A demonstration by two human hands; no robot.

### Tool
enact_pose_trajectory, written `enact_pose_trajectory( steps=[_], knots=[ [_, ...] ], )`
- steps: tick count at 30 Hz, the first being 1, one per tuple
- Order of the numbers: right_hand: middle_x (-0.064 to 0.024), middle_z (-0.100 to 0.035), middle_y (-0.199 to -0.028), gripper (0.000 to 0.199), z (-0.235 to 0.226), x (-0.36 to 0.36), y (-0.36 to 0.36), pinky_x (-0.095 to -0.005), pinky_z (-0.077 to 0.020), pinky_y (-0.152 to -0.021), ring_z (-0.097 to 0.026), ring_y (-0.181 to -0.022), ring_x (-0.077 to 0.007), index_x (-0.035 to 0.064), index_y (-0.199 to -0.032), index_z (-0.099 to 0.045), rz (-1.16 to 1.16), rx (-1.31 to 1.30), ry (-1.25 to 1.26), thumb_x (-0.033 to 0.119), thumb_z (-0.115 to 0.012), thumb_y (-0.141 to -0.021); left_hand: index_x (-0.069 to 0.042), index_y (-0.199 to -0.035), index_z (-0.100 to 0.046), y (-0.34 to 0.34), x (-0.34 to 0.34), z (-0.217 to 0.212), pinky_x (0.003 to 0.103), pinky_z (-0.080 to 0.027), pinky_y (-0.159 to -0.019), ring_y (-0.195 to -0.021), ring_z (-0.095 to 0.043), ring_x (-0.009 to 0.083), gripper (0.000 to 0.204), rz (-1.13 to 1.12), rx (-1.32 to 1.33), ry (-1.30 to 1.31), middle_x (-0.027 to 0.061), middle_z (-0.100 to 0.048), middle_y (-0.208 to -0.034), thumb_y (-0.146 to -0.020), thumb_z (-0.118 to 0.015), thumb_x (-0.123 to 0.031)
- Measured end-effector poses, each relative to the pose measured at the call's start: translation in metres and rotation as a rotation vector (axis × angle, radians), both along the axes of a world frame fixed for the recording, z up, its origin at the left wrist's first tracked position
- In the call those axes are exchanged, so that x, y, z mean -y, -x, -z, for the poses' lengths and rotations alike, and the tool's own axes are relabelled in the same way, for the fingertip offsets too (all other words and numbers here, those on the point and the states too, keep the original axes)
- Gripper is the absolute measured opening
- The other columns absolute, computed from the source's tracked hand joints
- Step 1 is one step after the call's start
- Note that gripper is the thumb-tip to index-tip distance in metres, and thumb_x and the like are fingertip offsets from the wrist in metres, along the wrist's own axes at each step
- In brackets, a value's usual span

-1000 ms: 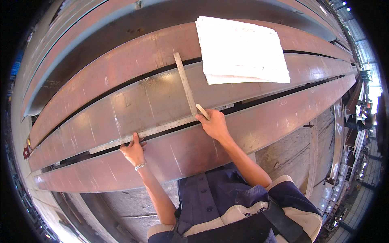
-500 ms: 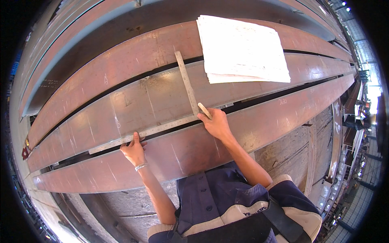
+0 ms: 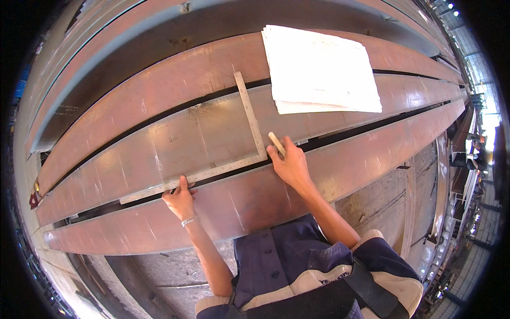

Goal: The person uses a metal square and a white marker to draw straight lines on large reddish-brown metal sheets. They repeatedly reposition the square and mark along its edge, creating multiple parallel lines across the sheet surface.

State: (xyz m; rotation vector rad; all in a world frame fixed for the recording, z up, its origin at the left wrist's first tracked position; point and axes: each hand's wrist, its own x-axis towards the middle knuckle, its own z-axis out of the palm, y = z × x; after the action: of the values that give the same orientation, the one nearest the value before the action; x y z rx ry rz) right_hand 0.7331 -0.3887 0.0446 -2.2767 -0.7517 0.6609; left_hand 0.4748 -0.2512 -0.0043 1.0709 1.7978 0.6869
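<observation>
A flat steel L-shaped square (image 3: 247,109) lies on the middle beam (image 3: 212,130). One leg points away across the beam, and the other runs left along its near edge. My left hand (image 3: 179,201) grips that long leg, thumb on top and fingers curled down by the gap. In my right hand (image 3: 291,164) is a short pale marking chalk stick (image 3: 276,144), pinched and tilted up to the left. This hand is just right of the square's corner, over the dark gap between two beams. White chalk lines mark the beams.
A stack of white paper sheets (image 3: 324,72) rests across the far and middle beams. The near beam (image 3: 234,204) lies between me and the square. More steel beams (image 3: 175,29) stand beyond. Planks (image 3: 372,196) and dark bars show beneath, nearer to me.
My right hand has shifted slightly right with the chalk, away from the square's corner. My left hand keeps its hold on the square. The whole view has moved a little.
</observation>
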Motion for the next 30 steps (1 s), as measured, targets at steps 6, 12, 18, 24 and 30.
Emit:
enact_pose_trajectory(
  steps=[6,12,18,24,30],
  knots=[
    [-0.0301,-0.063,-0.074,0.022,-0.003,-0.031,-0.020,-0.0568,-0.0471,-0.068,-0.063,-0.075,-0.0497,-0.0079,-0.108,-0.051,-0.106,0.224,-0.102,0.007,-0.055,-0.092,0.018,-0.130,-0.027,-0.002,0.002,-0.002,0.027,-0.047,-0.042,-0.053,-0.067,0.0211,0.078,-0.007,0.031,-0.007,0.0229,-0.073,-0.085,-0.090,-0.077,-0.027],
    [-0.0280,-0.064,-0.072,0.018,0.002,-0.071,-0.024,-0.0556,-0.0494,-0.068,-0.063,-0.072,-0.0487,-0.0074,-0.103,-0.055,-0.133,0.333,-0.110,0.006,-0.056,-0.091,0.020,-0.128,-0.028,-0.003,0.001,-0.001,0.027,-0.046,-0.040,-0.053,-0.068,0.0217,0.076,-0.001,0.016,-0.042,0.0222,-0.073,-0.082,-0.090,-0.076,-0.025],
    [-0.0298,-0.062,-0.070,0.016,0.004,-0.089,-0.025,-0.0560,-0.0504,-0.067,-0.064,-0.071,-0.0488,-0.0077,-0.095,-0.056,-0.173,0.359,-0.074,0.007,-0.057,-0.089,0.021,-0.124,-0.029,-0.003,0.003,-0.001,0.027,-0.047,-0.040,-0.052,-0.068,0.0216,0.076,0.003,0.025,-0.048,0.0228,-0.073,-0.081,-0.089,-0.077,-0.027],
    [-0.0303,-0.062,-0.069,0.013,0.005,-0.100,-0.031,-0.0552,-0.0510,-0.065,-0.064,-0.070,-0.0495,-0.0071,-0.083,-0.057,-0.195,0.426,-0.122,0.005,-0.058,-0.087,0.021,-0.121,-0.031,-0.005,0.004,-0.003,0.027,-0.049,-0.041,-0.052,-0.068,0.0210,0.076,0.007,-0.038,-0.060,0.0230,-0.072,-0.080,-0.088,-0.078,-0.029],
    [-0.0309,-0.062,-0.070,0.012,-0.013,-0.089,-0.029,-0.0541,-0.0534,-0.068,-0.065,-0.074,-0.0493,-0.0084,-0.080,-0.061,-0.296,0.430,-0.025,0.003,-0.060,-0.083,0.021,-0.119,-0.032,-0.004,0.004,0.000,0.027,-0.049,-0.042,-0.053,-0.069,0.0212,0.074,-0.003,0.003,-0.104,0.0224,-0.072,-0.078,-0.088,-0.078,-0.029]
  ],
)
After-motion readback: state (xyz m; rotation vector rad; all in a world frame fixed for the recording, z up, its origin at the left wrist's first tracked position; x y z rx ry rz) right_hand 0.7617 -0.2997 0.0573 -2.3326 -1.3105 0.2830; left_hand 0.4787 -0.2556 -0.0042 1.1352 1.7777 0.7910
